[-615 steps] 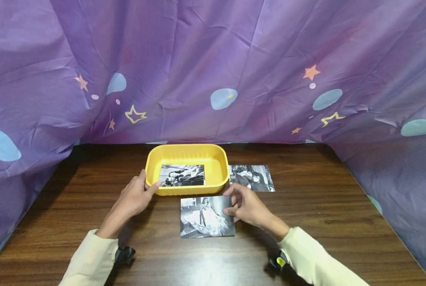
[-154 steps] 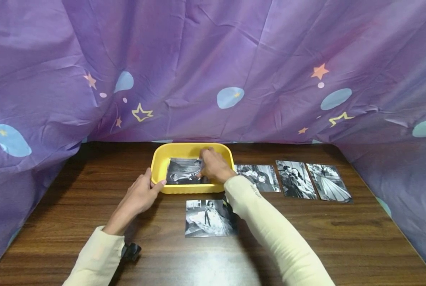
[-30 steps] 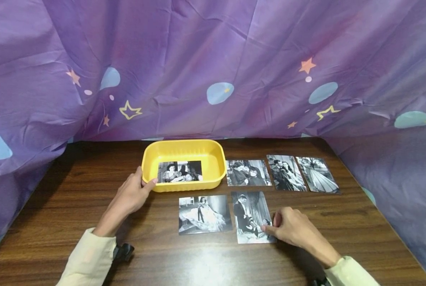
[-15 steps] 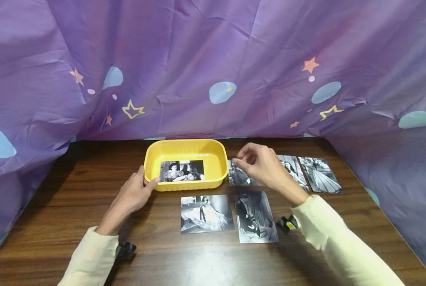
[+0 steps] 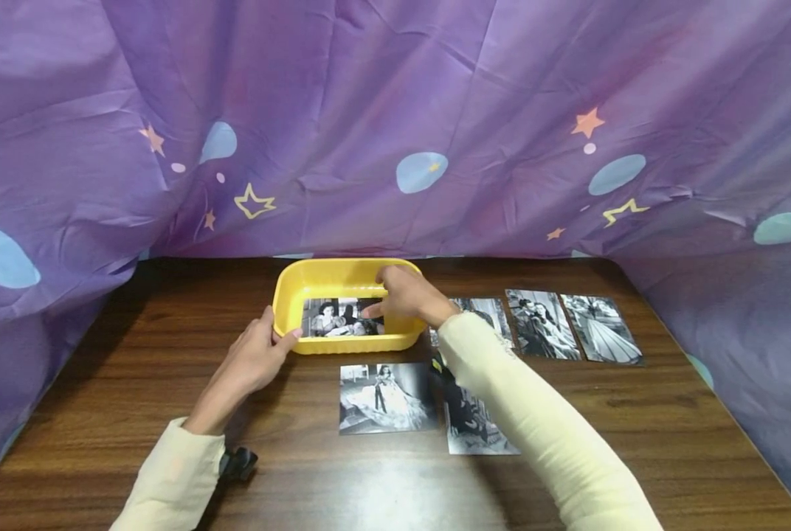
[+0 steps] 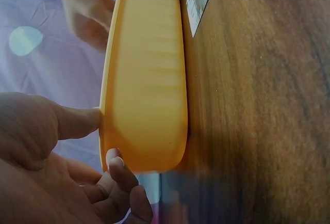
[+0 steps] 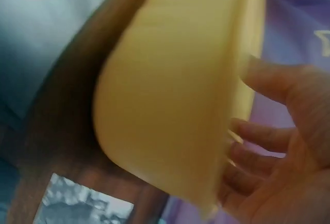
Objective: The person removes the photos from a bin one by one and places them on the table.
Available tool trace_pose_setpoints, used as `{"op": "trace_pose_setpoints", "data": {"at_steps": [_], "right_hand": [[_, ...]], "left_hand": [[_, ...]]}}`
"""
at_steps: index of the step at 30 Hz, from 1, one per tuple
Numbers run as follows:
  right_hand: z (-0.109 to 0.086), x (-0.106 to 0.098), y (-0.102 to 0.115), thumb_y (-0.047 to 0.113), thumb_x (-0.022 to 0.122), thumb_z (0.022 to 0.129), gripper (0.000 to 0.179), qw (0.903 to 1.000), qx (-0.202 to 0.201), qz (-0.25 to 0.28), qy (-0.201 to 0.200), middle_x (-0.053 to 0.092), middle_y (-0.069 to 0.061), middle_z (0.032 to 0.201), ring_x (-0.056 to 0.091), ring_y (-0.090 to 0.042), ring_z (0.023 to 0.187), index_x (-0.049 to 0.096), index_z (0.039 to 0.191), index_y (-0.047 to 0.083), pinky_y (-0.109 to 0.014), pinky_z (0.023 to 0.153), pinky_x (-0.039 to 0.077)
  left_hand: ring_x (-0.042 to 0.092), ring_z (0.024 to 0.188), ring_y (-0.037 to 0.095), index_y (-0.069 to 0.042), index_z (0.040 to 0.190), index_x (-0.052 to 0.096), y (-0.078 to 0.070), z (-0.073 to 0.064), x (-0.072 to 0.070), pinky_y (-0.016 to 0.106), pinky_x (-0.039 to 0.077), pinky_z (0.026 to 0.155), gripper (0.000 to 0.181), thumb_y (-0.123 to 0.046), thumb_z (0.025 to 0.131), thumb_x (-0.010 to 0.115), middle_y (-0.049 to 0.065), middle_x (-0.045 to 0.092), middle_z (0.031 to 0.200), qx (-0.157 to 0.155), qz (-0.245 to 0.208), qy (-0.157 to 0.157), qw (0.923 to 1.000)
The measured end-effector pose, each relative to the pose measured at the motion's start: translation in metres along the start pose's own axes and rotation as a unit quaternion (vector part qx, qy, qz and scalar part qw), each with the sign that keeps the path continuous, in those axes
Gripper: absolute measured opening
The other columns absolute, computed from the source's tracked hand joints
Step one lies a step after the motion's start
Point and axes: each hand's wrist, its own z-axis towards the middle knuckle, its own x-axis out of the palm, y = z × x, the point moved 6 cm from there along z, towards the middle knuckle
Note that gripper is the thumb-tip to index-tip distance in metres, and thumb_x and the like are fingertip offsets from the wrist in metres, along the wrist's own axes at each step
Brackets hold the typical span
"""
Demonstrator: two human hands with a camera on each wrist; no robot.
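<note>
My left hand [image 5: 252,354] pinches the front left corner of a yellow plastic tray [image 5: 349,344] between thumb and fingers; the left wrist view shows the thumb on the rim and the fingers beneath it. Inside the tray lies a black-and-white photo card [image 5: 329,318], picture side up. Over its right end reaches my right hand [image 5: 409,296], thumb and fingers spread apart and dipping into the tray. Its thumb covers part of the card; whether it touches the card is unclear. The right wrist view is blurred and shows the tray's outer wall [image 7: 165,95] beside the fingers.
On the dark wooden table [image 5: 302,472], a gown photo [image 5: 385,398] and a partly covered upright photo [image 5: 471,424] lie in front. Right of the tray are a half-hidden photo [image 5: 491,313], a couple photo [image 5: 543,324] and a wide-skirt photo [image 5: 601,330]. A purple curtain [image 5: 342,147] hangs behind.
My right hand let go of the upright photo in the front row and moved up and left, past the photos, into the tray. My left hand has stayed on the tray's corner.
</note>
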Motion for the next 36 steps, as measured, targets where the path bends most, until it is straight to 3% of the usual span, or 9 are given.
{"op": "trace_pose_setpoints", "data": {"at_steps": [3,6,12,17,21,24,27,33,36], "right_hand": [[0.004,0.017,-0.001,0.049,0.085,0.078,0.082,0.9984,0.021,-0.031,0.042,0.059,-0.020,0.132,0.055,-0.033,0.122,0.056,0.133,-0.005,-0.042,0.106,0.042],[0.006,0.029,-0.003,0.054,0.084,0.077,0.086,0.9949,0.042,-0.071,0.059,0.052,-0.022,0.135,0.052,-0.037,0.124,0.054,0.136,-0.002,-0.044,0.107,0.041],[0.007,0.035,-0.006,0.049,0.089,0.074,0.088,0.9935,0.075,-0.078,0.036,0.046,-0.022,0.136,0.048,-0.042,0.126,0.052,0.139,0.002,-0.049,0.107,0.040],[0.008,0.034,-0.007,0.047,0.093,0.068,0.093,0.9962,0.078,-0.039,0.007,0.053,-0.022,0.129,0.053,-0.039,0.120,0.049,0.135,0.000,-0.047,0.106,0.042],[0.008,0.032,-0.008,0.037,0.093,0.073,0.073,0.9961,0.085,0.020,-0.010,0.068,-0.011,0.094,0.063,-0.029,0.096,0.051,0.121,0.002,-0.042,0.094,0.049],[0.007,0.031,-0.010,0.026,0.089,0.079,0.060,0.9926,0.095,0.074,-0.018,0.068,-0.004,0.069,0.065,-0.023,0.077,0.049,0.117,0.004,-0.039,0.088,0.050],[0.006,0.030,-0.011,0.017,0.085,0.083,0.054,0.9896,0.097,0.103,-0.026,0.069,-0.007,0.070,0.066,-0.022,0.071,0.049,0.121,0.004,-0.039,0.088,0.050],[0.003,0.018,-0.006,-0.002,0.069,0.078,0.044,0.9858,0.063,0.132,-0.082,0.065,-0.016,0.101,0.058,-0.027,0.089,0.052,0.118,0.006,-0.039,0.082,0.050],[0.001,0.010,-0.003,-0.008,0.066,0.077,0.043,0.9789,0.038,0.173,-0.101,0.065,-0.015,0.095,0.057,-0.024,0.081,0.053,0.116,0.002,-0.033,0.072,0.049]], "left_hand": [[0.053,0.096,0.033,0.014,0.155,0.011,0.000,0.000,0.000,0.049,0.043,0.087,0.079,-0.033,0.106,0.052,0.017,0.053,0.100,0.001,0.001,0.000,1.0000],[0.054,0.098,0.034,0.015,0.155,0.012,-0.001,0.000,0.000,0.051,0.043,0.089,0.079,-0.033,0.106,0.052,0.017,0.055,0.099,0.004,0.002,0.000,1.0000],[0.056,0.097,0.034,0.016,0.154,0.012,-0.001,0.000,0.000,0.051,0.044,0.088,0.079,-0.032,0.106,0.053,0.015,0.057,0.095,0.008,0.001,-0.002,1.0000],[0.057,0.098,0.035,0.017,0.154,0.012,-0.001,0.001,0.000,0.052,0.045,0.089,0.079,-0.031,0.106,0.053,0.014,0.059,0.093,0.008,0.000,-0.001,1.0000],[0.057,0.098,0.035,0.016,0.154,0.011,0.000,0.001,0.000,0.052,0.045,0.089,0.079,-0.031,0.106,0.053,0.015,0.059,0.094,0.004,-0.002,0.000,1.0000],[0.056,0.099,0.035,0.016,0.154,0.010,0.000,0.000,0.000,0.051,0.045,0.089,0.080,-0.032,0.106,0.052,0.016,0.058,0.096,-0.001,-0.003,0.002,1.0000],[0.055,0.101,0.036,0.015,0.155,0.010,-0.001,0.000,0.001,0.051,0.044,0.089,0.079,-0.031,0.106,0.052,0.017,0.057,0.097,-0.003,-0.003,0.005,1.0000],[0.056,0.097,0.034,0.016,0.154,0.010,-0.001,0.000,0.000,0.049,0.045,0.086,0.079,-0.031,0.106,0.052,0.016,0.057,0.095,-0.002,0.000,0.002,1.0000],[0.056,0.099,0.034,0.015,0.155,0.010,0.000,0.001,0.001,0.050,0.045,0.088,0.080,-0.032,0.106,0.052,0.017,0.058,0.098,-0.006,0.002,0.003,1.0000]]}}
